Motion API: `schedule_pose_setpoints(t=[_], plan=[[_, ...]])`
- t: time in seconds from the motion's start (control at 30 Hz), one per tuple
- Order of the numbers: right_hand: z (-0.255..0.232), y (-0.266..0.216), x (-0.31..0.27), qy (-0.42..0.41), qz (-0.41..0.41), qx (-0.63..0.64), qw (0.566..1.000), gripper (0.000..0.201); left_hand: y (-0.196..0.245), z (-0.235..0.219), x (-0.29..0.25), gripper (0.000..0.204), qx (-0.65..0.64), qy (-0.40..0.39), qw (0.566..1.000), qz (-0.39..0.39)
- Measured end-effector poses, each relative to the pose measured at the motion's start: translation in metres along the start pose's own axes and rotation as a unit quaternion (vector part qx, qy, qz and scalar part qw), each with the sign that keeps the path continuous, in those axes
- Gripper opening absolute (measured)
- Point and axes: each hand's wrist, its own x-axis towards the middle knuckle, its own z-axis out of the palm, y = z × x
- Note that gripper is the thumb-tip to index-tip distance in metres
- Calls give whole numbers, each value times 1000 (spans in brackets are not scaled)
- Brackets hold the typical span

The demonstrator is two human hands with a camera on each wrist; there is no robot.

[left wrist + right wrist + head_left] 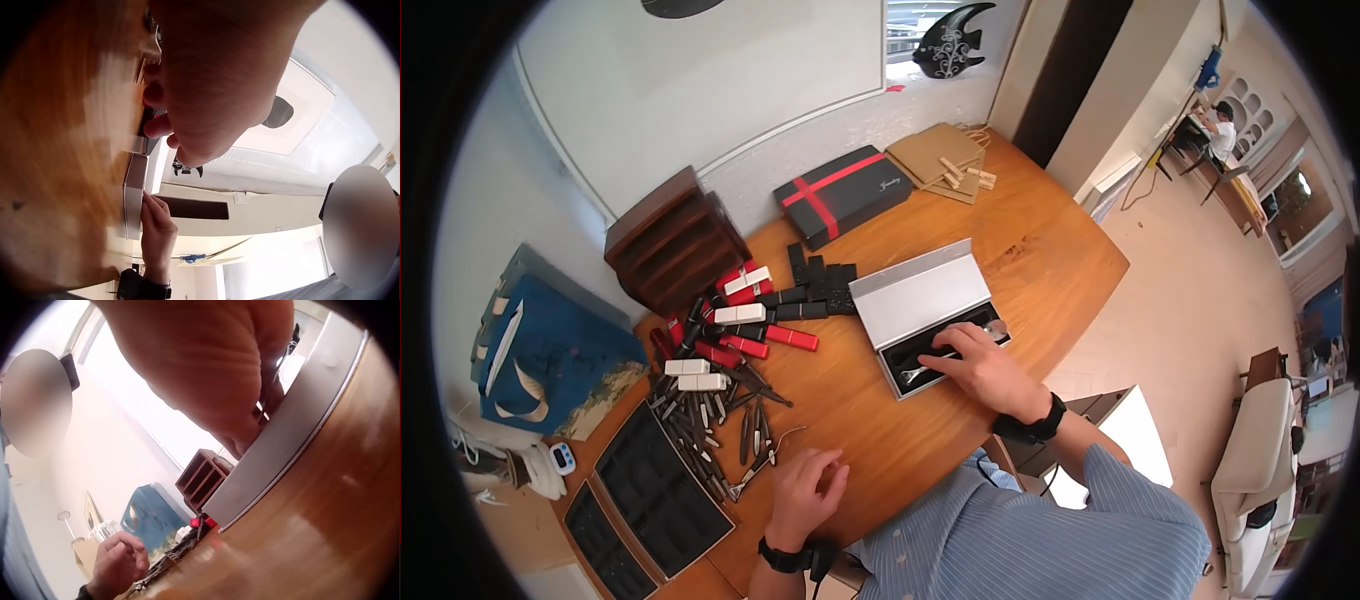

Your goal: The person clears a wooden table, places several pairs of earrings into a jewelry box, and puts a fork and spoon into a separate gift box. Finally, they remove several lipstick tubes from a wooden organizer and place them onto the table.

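Observation:
An open silver-grey box (925, 295) with a black lining lies on the wooden table, its lid tipped back. Over its tray is my right hand (992, 375), fingers and thumb bent around a long shiny metal piece (913, 376) with a rounded, glossy end. The hand covers the middle of this piece. From the right wrist view, a bit of the metal (287, 355) shows by the fingers, above the box wall. My left hand (805, 492) hovers at the table's near edge, fingers loosely bent and holding nothing, beside a pile of dark metal tools (700, 430).
Red, black and white small cases (740, 314) lie heaped by a brown wooden rack (675, 245). A black gift box (845, 195) with red ribbon and brown paper bags (935, 160) are at the back. Left are a blue bag (550, 340) and black compartment trays (665, 490).

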Motion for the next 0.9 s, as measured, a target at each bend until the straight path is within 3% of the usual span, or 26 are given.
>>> schedule_pose_setpoints(t=[0.17, 0.27, 0.33, 0.6, 0.63, 0.7, 0.77, 0.9], plan=[[8, -5, -8, 43, 9, -32, 999, 39, -1, -2, 0, 19, 4, 5, 1000, -16], [4, -13, -23, 88, 55, -7, 995, 31, 0, -3, 0, 18, 2, 9, 1000, -11], [1, -14, -35, 142, 139, -26, 980, 30, 0, -4, 1, 17, 1, 12, 1000, -6], [3, -15, -37, 117, 179, -83, 973, 32, -1, -1, -1, 17, -1, 28, 1000, 5], [3, -15, -33, 117, 187, -81, 972, 31, 2, -3, -2, 17, 18, 44, 999, -16], [6, -17, -28, 126, 211, -78, 966, 27, 9, -9, 2, 18, 11, 75, 997, 15], [8, -22, -24, 148, 193, -61, 968, 23, 20, -23, -11, 19, 35, 88, 995, -25], [11, -45, -8, 96, 91, -5, 991, 29, 23, -32, -44, 26, 104, 133, 977, -129]])
